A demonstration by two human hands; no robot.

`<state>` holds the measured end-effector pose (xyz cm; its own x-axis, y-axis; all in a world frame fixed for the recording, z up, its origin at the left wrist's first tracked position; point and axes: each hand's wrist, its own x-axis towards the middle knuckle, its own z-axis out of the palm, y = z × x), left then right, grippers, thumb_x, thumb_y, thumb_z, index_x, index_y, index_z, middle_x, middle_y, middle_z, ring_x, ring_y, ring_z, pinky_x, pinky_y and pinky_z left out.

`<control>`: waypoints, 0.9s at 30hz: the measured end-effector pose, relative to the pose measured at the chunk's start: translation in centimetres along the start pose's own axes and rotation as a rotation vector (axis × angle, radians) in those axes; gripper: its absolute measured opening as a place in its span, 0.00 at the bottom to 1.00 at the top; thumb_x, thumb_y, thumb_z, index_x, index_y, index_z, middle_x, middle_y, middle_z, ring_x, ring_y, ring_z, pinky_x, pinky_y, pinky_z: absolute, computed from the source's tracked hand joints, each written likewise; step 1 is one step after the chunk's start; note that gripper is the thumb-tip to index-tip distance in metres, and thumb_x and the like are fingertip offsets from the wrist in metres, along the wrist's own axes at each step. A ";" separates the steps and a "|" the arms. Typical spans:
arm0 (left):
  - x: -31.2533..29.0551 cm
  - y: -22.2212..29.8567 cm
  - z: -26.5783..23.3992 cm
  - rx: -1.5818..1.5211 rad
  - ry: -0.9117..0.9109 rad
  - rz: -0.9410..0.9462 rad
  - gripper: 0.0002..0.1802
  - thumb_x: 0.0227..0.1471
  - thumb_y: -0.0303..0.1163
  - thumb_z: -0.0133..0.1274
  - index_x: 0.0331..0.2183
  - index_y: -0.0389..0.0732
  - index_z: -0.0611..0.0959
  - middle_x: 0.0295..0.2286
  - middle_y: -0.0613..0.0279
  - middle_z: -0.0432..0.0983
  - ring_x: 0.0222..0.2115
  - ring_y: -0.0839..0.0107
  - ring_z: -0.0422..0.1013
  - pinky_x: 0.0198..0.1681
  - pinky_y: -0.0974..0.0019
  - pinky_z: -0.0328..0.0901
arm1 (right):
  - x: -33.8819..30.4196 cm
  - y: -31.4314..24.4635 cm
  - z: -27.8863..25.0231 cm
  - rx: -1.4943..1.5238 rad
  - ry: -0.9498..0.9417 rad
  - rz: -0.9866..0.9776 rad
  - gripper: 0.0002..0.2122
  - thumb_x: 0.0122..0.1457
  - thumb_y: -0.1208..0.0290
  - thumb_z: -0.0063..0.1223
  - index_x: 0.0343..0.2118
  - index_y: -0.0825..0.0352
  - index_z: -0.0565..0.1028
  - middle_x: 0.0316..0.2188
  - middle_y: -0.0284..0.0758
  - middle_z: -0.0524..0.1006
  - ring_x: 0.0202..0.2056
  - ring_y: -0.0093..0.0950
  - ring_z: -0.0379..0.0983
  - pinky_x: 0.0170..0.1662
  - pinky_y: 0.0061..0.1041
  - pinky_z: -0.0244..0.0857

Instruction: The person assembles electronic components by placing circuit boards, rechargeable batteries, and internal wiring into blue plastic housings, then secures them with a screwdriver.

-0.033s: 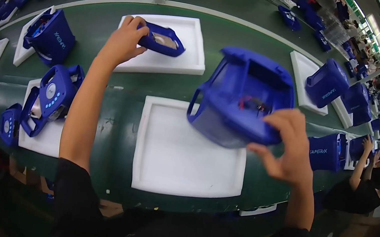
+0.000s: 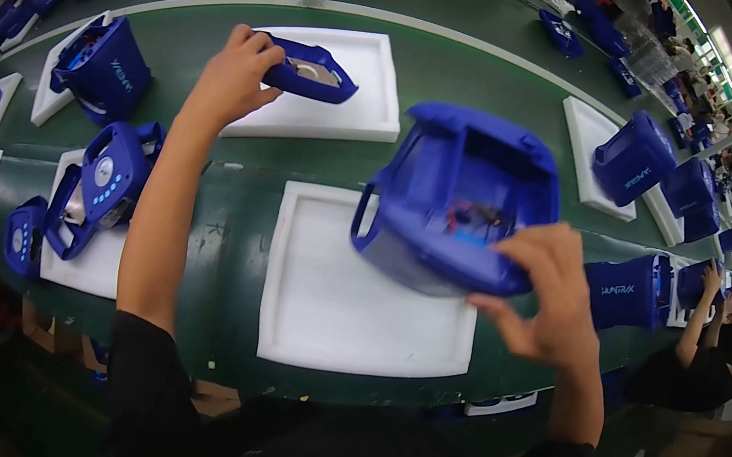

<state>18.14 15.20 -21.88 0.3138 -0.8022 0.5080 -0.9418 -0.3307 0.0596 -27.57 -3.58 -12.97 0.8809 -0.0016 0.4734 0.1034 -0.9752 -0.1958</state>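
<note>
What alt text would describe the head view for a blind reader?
The right hand holds an open blue housing partly over a white tray on a green bench; the left hand holds a smaller blue part at another tray.

Blue housing (image 2: 425, 224) shifted slightly left, lower in view

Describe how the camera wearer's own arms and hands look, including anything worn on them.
Short black fabric sleeves leave both forearms bare. The left hand and right hand wear no gloves; no watch or bracelet shows at either wrist.
</note>
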 end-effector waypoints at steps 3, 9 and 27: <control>-4.6 4.1 -7.1 0.033 0.168 -0.120 0.25 0.47 0.33 0.78 0.45 0.39 0.85 0.47 0.50 0.81 0.53 0.46 0.75 0.56 0.51 0.74 | -2.1 -3.1 0.9 0.137 -0.079 -0.083 0.26 0.50 0.67 0.82 0.50 0.67 0.81 0.46 0.41 0.79 0.47 0.44 0.76 0.56 0.44 0.69; -17.9 11.9 -13.9 -0.414 0.569 -0.525 0.26 0.58 0.44 0.76 0.45 0.38 0.81 0.37 0.65 0.75 0.38 0.74 0.72 0.43 0.69 0.69 | -6.2 -4.3 4.1 0.220 -0.120 -0.147 0.25 0.49 0.62 0.81 0.49 0.65 0.85 0.45 0.38 0.80 0.46 0.43 0.76 0.55 0.44 0.71; -25.7 24.2 -14.7 -1.298 -0.292 0.025 0.24 0.39 0.33 0.86 0.30 0.36 0.85 0.22 0.58 0.80 0.21 0.62 0.78 0.25 0.66 0.69 | -10.0 -13.4 13.9 1.609 -0.580 0.474 0.21 0.82 0.56 0.48 0.62 0.67 0.82 0.42 0.33 0.87 0.35 0.20 0.79 0.44 0.24 0.76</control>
<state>-14.46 35.18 -20.88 0.1557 -0.9314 0.3291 -0.3272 0.2658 0.9068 -31.39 12.61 -27.00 0.9646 0.2266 -0.1349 -0.1908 0.2467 -0.9501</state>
